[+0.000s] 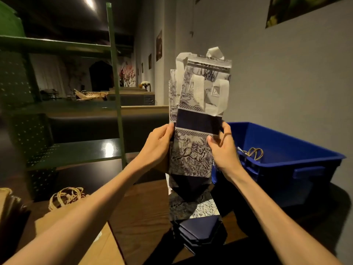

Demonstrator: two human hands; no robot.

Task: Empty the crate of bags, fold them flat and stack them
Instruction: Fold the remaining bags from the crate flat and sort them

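Both forearms reach up from the bottom edge toward the middle, and between them at 6 o'clock sits a stack of folded navy bags (200,233) on the wooden counter (141,217). At 7 o'clock lies a flat brown paper bag (80,232) with twine handles (65,196), a second pile.

Held upright at the centre is a tall, narrow printed gift bag (194,131), blue and white with a navy band and a leaping deer, its white ribbon handles (214,52) at 12 o'clock. Left hand (158,146) grips the left edge, thumb on the front; right hand (223,148) pinches the right edge, thumb on the front and fingers curled behind, so each grip is clamped on the bag. It looks partly collapsed: a side panel still shows along the left, and the base hangs folded just above the navy stack.

The blue plastic crate (286,150) stands at 3 o'clock, and one more bag's gold cord handle (255,153) pokes up inside, so the crate is not yet emptied.

Judging from here, the risk is a crooked crease: if the side gussets are pressed shut off their factory folds, the paper could buckle or tear near the handles. The loose ribbon handles may also get trapped inside the fold and leave a lump, and a lumpy bag set on that narrow stack could tip it
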